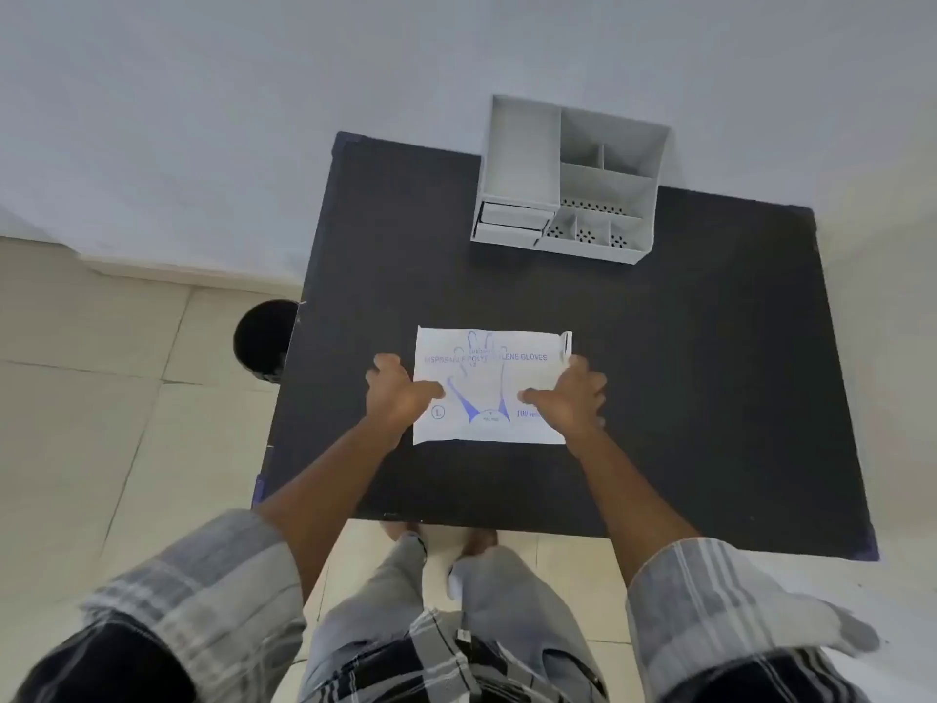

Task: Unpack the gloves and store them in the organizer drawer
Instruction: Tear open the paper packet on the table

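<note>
A flat white packet of disposable gloves [487,372] with blue print lies in the middle of the black table [684,372]. My left hand [395,393] grips its left edge, thumb on top of the packet. At the right edge my right hand [573,393] does the same. A grey desk organizer [568,180] stands at the table's far edge against the wall. Two small drawers [512,223] at its lower left are closed.
A black round bin [263,339] stands on the tiled floor just left of the table. The wall runs right behind the organizer. My legs and feet are below the table's near edge.
</note>
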